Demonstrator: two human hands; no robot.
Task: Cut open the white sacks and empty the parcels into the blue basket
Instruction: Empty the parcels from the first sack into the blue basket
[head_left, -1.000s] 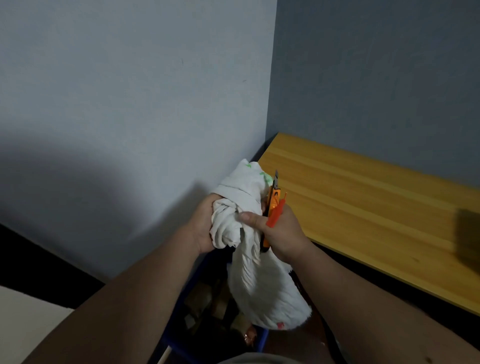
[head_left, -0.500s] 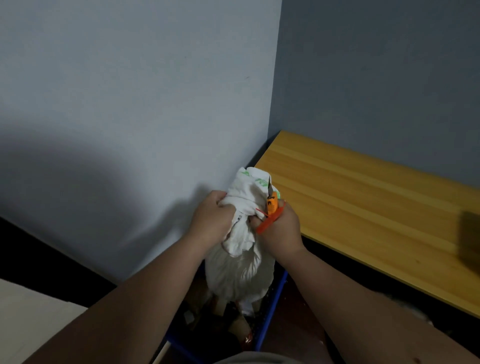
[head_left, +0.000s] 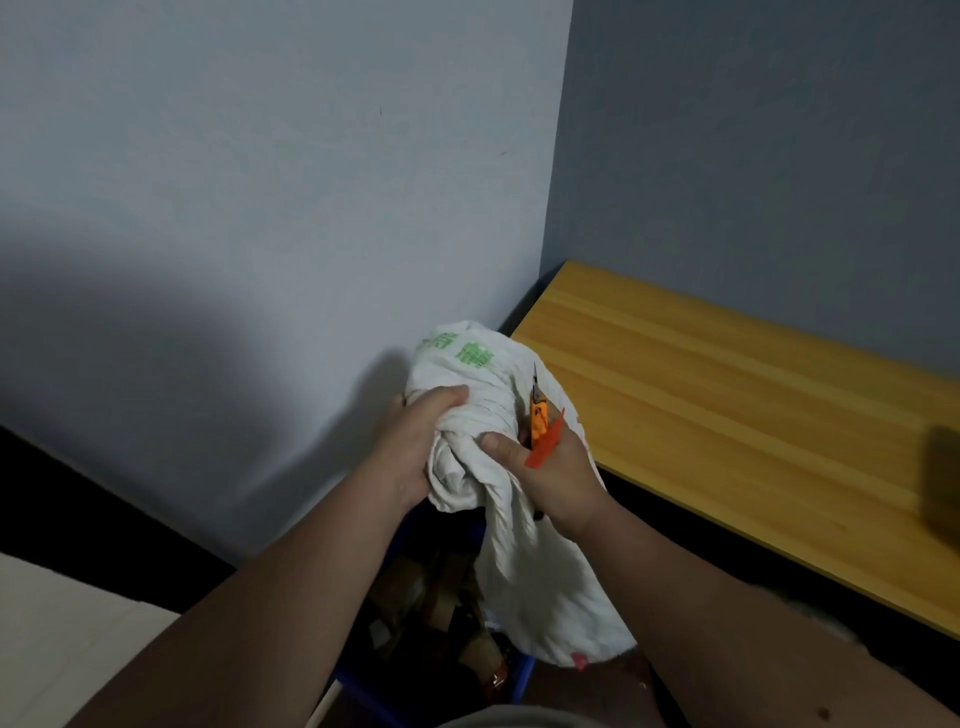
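A person's left hand (head_left: 415, 441) grips a bunched white sack (head_left: 488, 415) printed with green characters, held above the blue basket (head_left: 511, 686), where brown parcels (head_left: 441, 597) lie in shadow. The right hand (head_left: 558, 478) clutches the sack's other side together with small orange snips (head_left: 539, 418), blade tip pointing up. A yellow wooden surface (head_left: 727, 415) runs along the grey wall (head_left: 753, 156) at right.

Yellow wooden bench (head_left: 737, 415) along the grey-blue wall (head_left: 769, 156), its left end near the corner with the paler wall (head_left: 260, 182).
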